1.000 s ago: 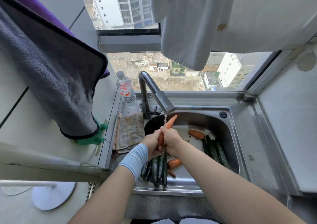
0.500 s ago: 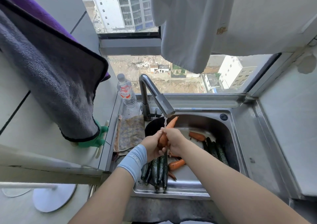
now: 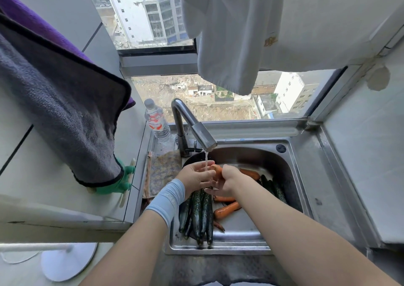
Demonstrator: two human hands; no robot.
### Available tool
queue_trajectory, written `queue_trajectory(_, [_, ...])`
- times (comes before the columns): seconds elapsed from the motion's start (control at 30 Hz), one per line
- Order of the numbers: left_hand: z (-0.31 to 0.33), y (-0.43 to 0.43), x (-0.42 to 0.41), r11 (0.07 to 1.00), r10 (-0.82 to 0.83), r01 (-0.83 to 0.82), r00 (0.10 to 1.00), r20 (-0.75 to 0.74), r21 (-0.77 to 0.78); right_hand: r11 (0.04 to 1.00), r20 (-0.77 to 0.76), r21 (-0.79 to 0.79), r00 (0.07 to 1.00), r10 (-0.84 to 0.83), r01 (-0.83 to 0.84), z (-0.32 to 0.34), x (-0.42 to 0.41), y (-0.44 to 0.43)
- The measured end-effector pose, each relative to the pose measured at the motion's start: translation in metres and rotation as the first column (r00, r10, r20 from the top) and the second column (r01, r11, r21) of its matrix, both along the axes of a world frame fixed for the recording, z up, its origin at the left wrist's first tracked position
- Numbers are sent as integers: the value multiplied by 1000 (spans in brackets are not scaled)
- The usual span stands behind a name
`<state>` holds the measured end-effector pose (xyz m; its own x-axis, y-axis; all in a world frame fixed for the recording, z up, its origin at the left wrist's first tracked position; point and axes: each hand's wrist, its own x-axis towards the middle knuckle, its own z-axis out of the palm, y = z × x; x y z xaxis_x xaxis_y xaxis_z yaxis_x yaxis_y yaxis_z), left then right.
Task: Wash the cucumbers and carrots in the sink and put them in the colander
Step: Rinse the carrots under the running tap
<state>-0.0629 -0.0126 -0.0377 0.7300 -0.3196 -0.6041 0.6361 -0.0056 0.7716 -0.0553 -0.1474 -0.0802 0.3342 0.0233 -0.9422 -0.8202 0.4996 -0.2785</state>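
My right hand (image 3: 226, 179) grips an orange carrot (image 3: 216, 170) under the running tap (image 3: 202, 135) above the steel sink (image 3: 303, 189). My left hand (image 3: 195, 176), palm up with fingers spread, cups the water beside the carrot and touches it. Below the hands, several dark green cucumbers (image 3: 201, 213) lie at the sink's front left, with a few carrots (image 3: 227, 210) beside them. More cucumbers (image 3: 274, 188) and one carrot (image 3: 250, 174) lie at the right of the basin. No colander shows in the view.
A water bottle (image 3: 156, 121) stands left of the tap, a patterned cloth (image 3: 162, 172) lies on the sink's left ledge. A grey towel (image 3: 54, 110) and a green glove (image 3: 120, 183) hang at left; white cloth (image 3: 251, 34) hangs overhead. A window is behind.
The carrot, held upright with its tip toward the tap, now lies lower and more hidden in my right hand. My left hand has let go and turned palm up under the water.
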Motion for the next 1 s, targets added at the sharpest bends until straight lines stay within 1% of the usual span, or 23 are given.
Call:
queue_trajectory(0.03, [-2, -2, -2, 1000, 17, -17, 999, 30, 4, 1000, -2, 6, 1000, -1, 1, 0, 1, 0])
queue_trajectory(0.1, [-5, -6, -3, 994, 108, -110, 992, 64, 23, 1000, 4, 22, 1000, -1, 1, 4, 1, 3])
queue_trajectory(0.17, [-7, -9, -4, 980, 199, -200, 978, 54, 7, 1000, 20, 27, 1000, -5, 5, 7, 1, 4])
queue_trajectory(0.27, [-8, -10, -3, 965, 261, -261, 965, 18, -12, 999, 24, -25, 999, -24, 25, 10, 4, 4])
queue_trajectory(0.33, [-7, -10, -4, 962, 269, -270, 963, -20, -36, 999, 22, -47, 1000, -19, 20, 10, 5, 5])
queue_trajectory(0.43, [-8, -8, -5, 971, 226, -226, 974, 1, -75, 996, 6, -84, 1000, -19, 20, 9, 7, 9])
queue_trajectory(0.5, [-8, -8, -5, 975, 219, -217, 975, 40, -50, 995, 8, -101, 1000, -23, 24, 13, 8, 12])
queue_trajectory(0.6, [-10, -9, -2, 962, 267, -270, 962, 57, 37, 992, 4, -129, 1000, 1, -1, 16, 8, 15])
queue_trajectory(0.73, [-9, -9, 1, 943, 334, -333, 941, -47, 32, 987, 4, -140, 997, -78, 77, 19, 7, 20])
queue_trajectory(0.77, [-7, -8, 1, 952, 306, -304, 950, -59, 36, 985, 12, -144, 996, -92, 93, 22, 6, 21])
queue_trajectory(0.8, [-7, -6, 1, 970, 243, -241, 968, -57, 40, 985, 25, -140, 995, -96, 98, 15, 10, 24])
queue_trajectory(0.83, [-8, -4, 0, 987, 153, -151, 987, -48, 48, 985, 45, -147, 995, -86, 92, -8, 17, 23])
queue_trajectory(0.9, [-12, -3, -1, 988, -44, 44, 999, -3, 149, 983, 84, -184, 996, -8, 23, -39, 29, 27])
queue_trajectory(0.93, [-14, -3, -1, 968, -89, 86, 996, 4, 235, 986, 104, -165, 994, 18, 0, -44, 31, 29])
queue_trajectory(0.97, [-14, -3, -1, 950, -88, 87, 996, -10, 300, 987, 137, -162, 990, 39, -16, -44, 30, 30])
queue_trajectory(1.0, [-15, -4, 0, 942, -69, 79, 997, -42, 327, 989, 176, -149, 984, 40, -13, -23, 22, 33])
